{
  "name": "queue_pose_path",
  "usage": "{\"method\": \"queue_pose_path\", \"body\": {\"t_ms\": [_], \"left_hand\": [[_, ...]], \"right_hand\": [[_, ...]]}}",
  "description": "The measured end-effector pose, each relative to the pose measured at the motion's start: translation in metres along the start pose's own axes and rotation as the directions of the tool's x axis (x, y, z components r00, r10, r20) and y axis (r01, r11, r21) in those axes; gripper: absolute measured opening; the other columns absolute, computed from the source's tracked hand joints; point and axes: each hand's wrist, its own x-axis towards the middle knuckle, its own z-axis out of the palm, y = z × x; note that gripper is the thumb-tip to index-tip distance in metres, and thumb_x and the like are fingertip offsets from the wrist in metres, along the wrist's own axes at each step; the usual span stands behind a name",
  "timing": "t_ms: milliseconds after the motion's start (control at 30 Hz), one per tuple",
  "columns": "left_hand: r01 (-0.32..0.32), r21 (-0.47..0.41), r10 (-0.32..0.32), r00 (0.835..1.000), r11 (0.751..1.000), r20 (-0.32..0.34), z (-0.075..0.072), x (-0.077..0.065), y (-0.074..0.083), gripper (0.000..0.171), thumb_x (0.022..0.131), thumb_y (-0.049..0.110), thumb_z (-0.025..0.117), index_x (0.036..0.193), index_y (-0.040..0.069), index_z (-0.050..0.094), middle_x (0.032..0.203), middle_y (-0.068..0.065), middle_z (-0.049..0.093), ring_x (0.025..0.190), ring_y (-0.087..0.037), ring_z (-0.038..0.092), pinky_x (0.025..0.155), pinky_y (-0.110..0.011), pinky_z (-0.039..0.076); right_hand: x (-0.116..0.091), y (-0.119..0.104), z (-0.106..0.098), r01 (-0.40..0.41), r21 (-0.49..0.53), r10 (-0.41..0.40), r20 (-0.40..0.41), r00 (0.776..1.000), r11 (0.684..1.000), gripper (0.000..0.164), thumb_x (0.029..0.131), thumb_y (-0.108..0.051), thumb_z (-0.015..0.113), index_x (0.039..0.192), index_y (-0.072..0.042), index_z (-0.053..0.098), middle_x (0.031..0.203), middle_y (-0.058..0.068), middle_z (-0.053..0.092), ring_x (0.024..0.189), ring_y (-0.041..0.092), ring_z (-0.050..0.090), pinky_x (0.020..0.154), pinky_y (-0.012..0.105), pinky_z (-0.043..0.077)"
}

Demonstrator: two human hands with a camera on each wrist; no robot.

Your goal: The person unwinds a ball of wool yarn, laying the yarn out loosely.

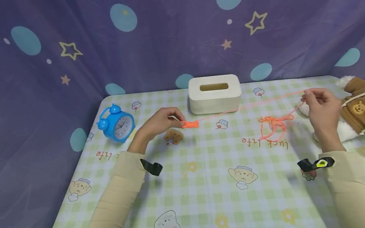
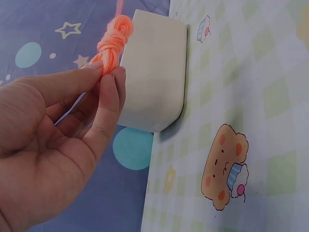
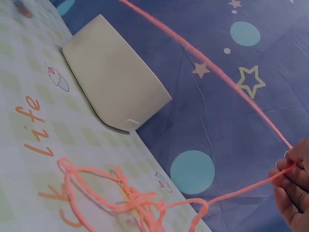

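At the far left of the checked tablecloth, a blue alarm clock stands upright, its white dial turned toward the near side. To its right the left hand is raised above the cloth, thumb and fingertips pinched together on one end of a small orange cord bundle, which has turns of cord wrapped around its middle. Past the bundle, a cream tissue box sits at the back of the table. From the bundle a single strand stretches rightward, nearly straight, in front of the box and over a loose tangle of the same cord lying on the cloth. The right hand pinches this strand between thumb and fingers, and a length slants down from there to the tangle. Furthest right, a white plush toy in a brown hooded top lies beside that hand.
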Motion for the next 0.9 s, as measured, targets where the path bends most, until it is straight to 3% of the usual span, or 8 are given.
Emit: {"method": "queue_pose_path", "body": {"t_ms": [333,567,900], "left_hand": [[0.002,0.034,-0.002,1.000,0.999,-0.004,-0.001,0.001,0.001,0.006,0.089,0.010,0.068,0.094,0.007,0.067,0.103,-0.007,0.064,0.095,-0.021,0.061,0.080,-0.033,0.050],[-0.004,0.029,0.004,1.000,1.000,-0.005,-0.002,0.001,-0.001,0.004,0.090,0.009,0.066,0.093,0.007,0.066,0.104,-0.009,0.062,0.094,-0.025,0.061,0.090,-0.051,0.048],[0.016,0.043,-0.016,1.000,0.999,-0.003,-0.004,-0.002,0.001,0.004,0.091,0.010,0.065,0.094,0.009,0.066,0.104,-0.008,0.062,0.095,-0.027,0.061,0.092,-0.052,0.047]], "right_hand": [[0.005,0.000,-0.007,-0.006,0.011,0.007,-0.057,0.998,1.000,0.010,0.093,-0.019,0.063,0.097,-0.013,0.069,0.073,-0.021,0.062,0.071,-0.004,0.060,0.072,0.015,0.043],[0.007,-0.001,-0.011,-0.017,0.033,0.020,-0.095,0.995,0.999,0.009,0.093,-0.017,0.062,0.097,-0.013,0.069,0.073,-0.020,0.062,0.071,-0.004,0.060,0.072,0.015,0.042],[0.007,0.004,-0.016,-0.025,-0.062,0.018,-0.108,0.994,0.998,0.007,0.094,-0.022,0.062,0.095,-0.019,0.068,0.072,-0.024,0.061,0.069,-0.007,0.059,0.067,0.014,0.041]]}}
